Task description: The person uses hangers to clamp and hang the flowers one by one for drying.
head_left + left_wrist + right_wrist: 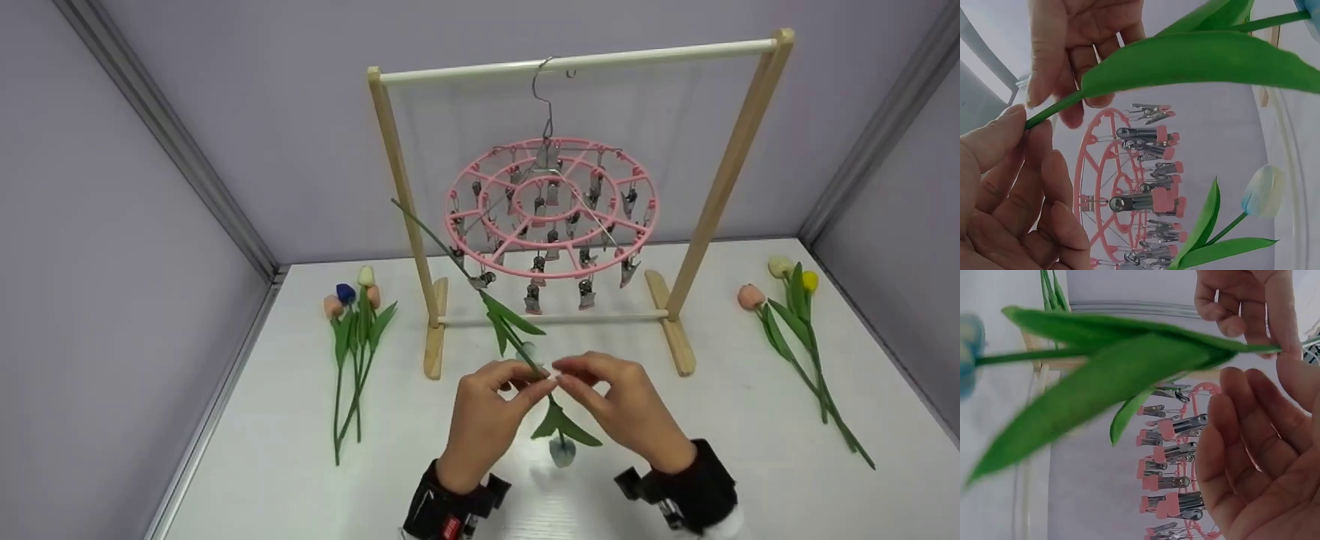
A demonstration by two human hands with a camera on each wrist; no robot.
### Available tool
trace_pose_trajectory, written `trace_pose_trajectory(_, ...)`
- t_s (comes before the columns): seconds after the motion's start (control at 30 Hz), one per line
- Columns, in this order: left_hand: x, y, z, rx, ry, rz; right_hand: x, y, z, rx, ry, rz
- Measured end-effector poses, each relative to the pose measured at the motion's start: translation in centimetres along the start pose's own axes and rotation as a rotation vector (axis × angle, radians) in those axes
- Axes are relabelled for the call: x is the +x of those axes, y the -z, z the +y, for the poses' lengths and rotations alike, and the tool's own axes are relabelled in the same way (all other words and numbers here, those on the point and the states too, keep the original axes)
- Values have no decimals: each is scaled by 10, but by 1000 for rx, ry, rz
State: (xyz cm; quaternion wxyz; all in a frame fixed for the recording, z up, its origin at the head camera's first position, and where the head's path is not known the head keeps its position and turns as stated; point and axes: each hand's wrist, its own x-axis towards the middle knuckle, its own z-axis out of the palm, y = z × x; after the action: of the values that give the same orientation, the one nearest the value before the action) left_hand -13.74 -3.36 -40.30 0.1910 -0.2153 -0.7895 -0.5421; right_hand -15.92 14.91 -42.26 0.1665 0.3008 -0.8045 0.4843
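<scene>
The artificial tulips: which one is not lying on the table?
The pale blue tulip. Its stem is caught in a clip of the pink hanger, and both hands pinch it; the others lie on the table.

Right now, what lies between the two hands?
In the head view, only the green stem runs between the left hand and right hand; both touch it.

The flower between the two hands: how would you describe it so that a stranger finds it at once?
Start at the wooden rack with the pink round peg hanger. In front of it, one tulip hangs head down, its stem caught in a peg and pinched by the left hand and right hand. It alone has a pale blue head; the other tulips lie on the table.
</scene>
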Motion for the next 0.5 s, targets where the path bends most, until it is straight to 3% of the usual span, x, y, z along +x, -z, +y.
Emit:
trace_pose_trajectory(0.13, 6, 12, 3, 23, 6, 31, 36, -6, 17, -118, -144, -67)
trace_pose_trajectory(0.23, 12, 22, 15, 25, 25, 39, 61, -12, 22, -209, -242, -119)
trace_pose_trajectory(0.4, 15, 24, -10, 2, 27, 40, 86, -20, 31, -317, -279, -171)
trace_pose_trajectory(0.5, 14, 24, -21, -6, 37, 39, 94, -22, 35, -366, -236, -195)
